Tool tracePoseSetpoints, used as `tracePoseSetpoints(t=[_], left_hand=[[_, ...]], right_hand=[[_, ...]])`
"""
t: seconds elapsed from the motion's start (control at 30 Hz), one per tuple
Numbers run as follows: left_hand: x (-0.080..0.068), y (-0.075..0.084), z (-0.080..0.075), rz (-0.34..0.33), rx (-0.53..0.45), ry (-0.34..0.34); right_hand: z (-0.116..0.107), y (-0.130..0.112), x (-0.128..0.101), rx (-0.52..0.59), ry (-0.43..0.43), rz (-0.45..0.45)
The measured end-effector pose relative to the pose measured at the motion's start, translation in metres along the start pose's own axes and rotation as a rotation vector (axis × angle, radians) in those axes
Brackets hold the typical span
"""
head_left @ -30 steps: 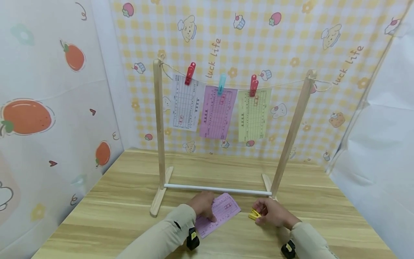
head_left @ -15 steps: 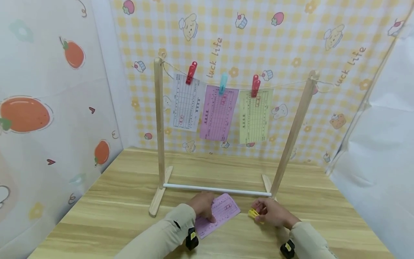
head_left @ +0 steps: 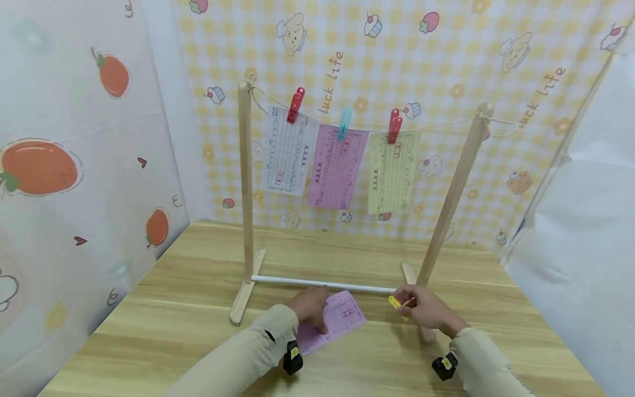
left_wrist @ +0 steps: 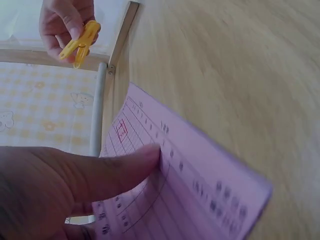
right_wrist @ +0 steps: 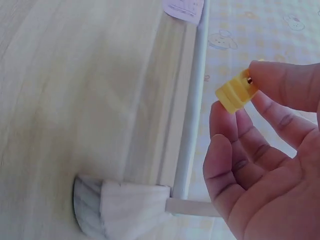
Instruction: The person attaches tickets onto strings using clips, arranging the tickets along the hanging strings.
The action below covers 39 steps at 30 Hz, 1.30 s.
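Observation:
My left hand [head_left: 308, 310] grips a pink printed paper slip [head_left: 343, 318] low over the table, in front of the rack's white rod. In the left wrist view the thumb lies across the slip's [left_wrist: 200, 170] printed face, with the other fingers mostly hidden behind it. To the right, near the rack's right foot, my right hand [head_left: 430, 313] pinches a yellow clothespin [head_left: 394, 301] between thumb and fingers. The right wrist view shows this clothespin [right_wrist: 234, 95] at the fingertips, raised off the table.
A wooden rack with a left post [head_left: 245, 182], right post [head_left: 453, 193] and white rod [head_left: 292, 281] stands behind the hands. From its string [head_left: 446, 124] hang a white slip [head_left: 288, 157], a pink slip [head_left: 334, 173] and a yellow slip [head_left: 392, 179], held by red and light-blue clothespins.
My right hand has risen from the table with the yellow clothespin, moving slightly right and away from me. The left hand still holds the pink slip in nearly the same place.

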<state>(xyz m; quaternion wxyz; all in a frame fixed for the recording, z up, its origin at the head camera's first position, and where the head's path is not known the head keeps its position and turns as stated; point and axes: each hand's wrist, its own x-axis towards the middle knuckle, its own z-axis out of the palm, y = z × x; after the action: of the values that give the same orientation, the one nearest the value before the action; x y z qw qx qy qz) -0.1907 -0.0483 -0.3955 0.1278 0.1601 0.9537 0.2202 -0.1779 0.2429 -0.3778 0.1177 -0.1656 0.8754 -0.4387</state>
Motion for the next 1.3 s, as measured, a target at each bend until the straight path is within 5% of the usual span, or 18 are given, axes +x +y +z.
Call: tracePoseSetpoints(t=[0.67, 1.3], left_hand=[[0.006, 0.013, -0.008, 0.157, -0.069, 0.07], [0.012, 0.03, -0.032, 0.177, -0.13, 0.08]], right_hand=[[-0.012, -0.005, -0.01, -0.076, 0.097, -0.015], [-0.025, -0.015, -0.007, -0.075, 0.145, 0.001]])
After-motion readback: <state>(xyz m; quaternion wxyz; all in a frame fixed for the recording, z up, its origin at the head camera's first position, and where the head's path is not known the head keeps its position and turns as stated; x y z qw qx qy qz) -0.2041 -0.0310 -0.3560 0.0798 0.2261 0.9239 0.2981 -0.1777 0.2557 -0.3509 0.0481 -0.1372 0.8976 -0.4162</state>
